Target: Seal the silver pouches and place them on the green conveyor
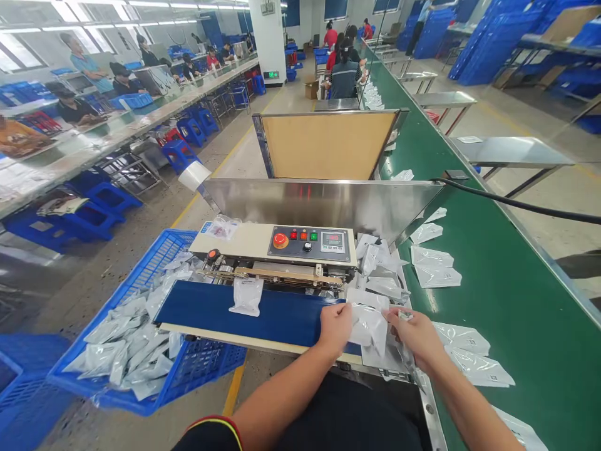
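Note:
Both my hands hold one clear plastic pouch (370,326) at the right end of the sealer's blue belt (263,313). My left hand (334,327) pinches its left edge, fingers closed. My right hand (413,335) grips its right side. Another pouch (246,295) rides on the belt under the sealing head. The cream sealing machine (244,241) has a control panel (310,243) with a red stop button. A heap of unsealed pouches (378,272) lies just behind my hands.
A blue crate (154,250) at the belt's left end holds several sealed pouches. A green conveyor (493,282) runs away on the right with loose pouches (434,266) on it. A steel chute (323,203) stands behind the machine. Other people work further along the lines.

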Motion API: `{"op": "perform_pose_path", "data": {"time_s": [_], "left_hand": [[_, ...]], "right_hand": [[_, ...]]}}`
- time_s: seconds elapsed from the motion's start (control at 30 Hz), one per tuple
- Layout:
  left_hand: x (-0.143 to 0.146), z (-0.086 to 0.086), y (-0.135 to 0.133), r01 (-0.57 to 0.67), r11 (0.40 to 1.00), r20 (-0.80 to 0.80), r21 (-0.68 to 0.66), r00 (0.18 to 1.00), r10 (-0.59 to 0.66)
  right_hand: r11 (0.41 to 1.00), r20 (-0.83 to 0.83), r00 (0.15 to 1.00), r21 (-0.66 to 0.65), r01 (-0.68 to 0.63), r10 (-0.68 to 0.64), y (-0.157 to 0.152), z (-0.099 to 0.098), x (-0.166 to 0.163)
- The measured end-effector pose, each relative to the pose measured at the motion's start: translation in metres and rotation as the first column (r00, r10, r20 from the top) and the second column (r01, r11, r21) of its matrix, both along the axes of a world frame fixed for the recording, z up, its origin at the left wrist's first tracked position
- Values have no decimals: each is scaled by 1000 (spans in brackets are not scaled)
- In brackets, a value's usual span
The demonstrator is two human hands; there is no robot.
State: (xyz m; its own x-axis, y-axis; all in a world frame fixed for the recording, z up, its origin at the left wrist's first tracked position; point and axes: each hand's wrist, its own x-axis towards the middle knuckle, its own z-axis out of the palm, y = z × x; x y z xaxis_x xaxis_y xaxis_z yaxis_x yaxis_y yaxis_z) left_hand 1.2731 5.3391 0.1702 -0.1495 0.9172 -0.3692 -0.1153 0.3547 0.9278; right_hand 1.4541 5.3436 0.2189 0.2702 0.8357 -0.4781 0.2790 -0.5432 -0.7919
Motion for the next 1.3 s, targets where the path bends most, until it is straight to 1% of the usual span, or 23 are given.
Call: {"op": "perform_pose_path", "data": {"time_s": [0.07, 0.1, 0.17, 0.23, 0.33, 0.4, 0.43, 0.47, 0.5, 0.57, 0.63, 0.67, 0.7, 0.77, 0.8, 0.87, 0.93, 1.0, 1.07, 1.13, 1.17, 1.23, 1.3], "left_hand": [[4, -8, 9, -74, 989, 48, -130, 996, 81], [4, -12, 13, -97, 983, 68, -154, 992, 109], [-3, -15, 20, -139, 979, 100, -149, 983, 155], [-20, -14, 23, -159, 978, 138, -138, 974, 178], [-59, -4, 14, -222, 969, 127, -112, 964, 235], [-84, 8, -1, -313, 950, 18, -22, 949, 313], [-93, 15, -11, -337, 941, -48, 38, 940, 339], [-97, 22, -21, -324, 942, -105, 90, 937, 332], [-96, 30, -31, -259, 958, -141, 124, 951, 276], [-81, 44, -45, -23, 986, -163, 163, 985, 50], [-57, 54, -49, 214, 950, -170, 228, 969, -178], [-45, 57, -47, 277, 923, -188, 268, 954, -232], [-35, 58, -44, 297, 907, -206, 297, 948, -243], [-23, 56, -34, 242, 925, -210, 294, 960, -184], [-21, 53, -29, 200, 942, -200, 270, 968, -149], [-22, 46, -22, 160, 961, -174, 228, 977, -121], [-24, 40, -18, 193, 955, -157, 226, 975, -160], [-22, 34, -16, 238, 942, -149, 238, 967, -207], [-17, 26, -11, 200, 961, -113, 193, 977, -180], [-9, 16, -4, 86, 994, -30, 64, 996, -84], [-5, 11, 0, 32, 999, 15, -10, 999, -32], [-1, 1, 8, -33, 993, 77, -110, 996, 42], [-4, -8, 14, -66, 988, 103, -138, 991, 80]], "right_hand": [[997, -125, 991, -70, 40, -48, 11, -7, -1], [996, -162, 986, -84, 35, -49, 18, -9, -4], [996, -168, 986, -87, 2, -16, 31, -9, -16], [995, -153, 987, -83, -55, 42, 41, -5, -29], [992, -165, 983, -80, -96, 82, 44, 4, -37], [997, -177, 983, -49, -57, 47, 37, 13, -34], [999, -180, 983, -26, -30, 24, 31, 17, -33], [1000, -185, 983, -3, -5, 4, 25, 22, -33], [1000, -196, 980, 21, 21, -17, 19, 27, -35], [996, -248, 967, 53, 74, -59, 10, 35, -46], [991, -340, 936, 62, 117, -89, 3, 39, -61], [988, -396, 913, 73, 135, -96, 1, 40, -68], [984, -448, 889, 93, 154, -96, -1, 39, -73], [968, -510, 855, 154, 196, -92, -4, 35, -73], [961, -504, 859, 184, 206, -88, -7, 31, -69], [963, -408, 911, 212, 164, -66, -11, 23, -57], [977, -260, 966, 204, 64, -9, -16, 12, -43], [978, -174, 984, 209, 11, 26, -19, 2, -32], [974, -189, 981, 213, 74, -33, -19, -9, -24], [965, -251, 956, 172, 197, -151, -16, -19, -18], [959, -282, 938, 138, 249, -203, -13, -24, -17], [953, -324, 912, 80, 292, -252, -7, -32, -18], [953, -351, 898, 49, 300, -265, 2, -37, -26]]}}
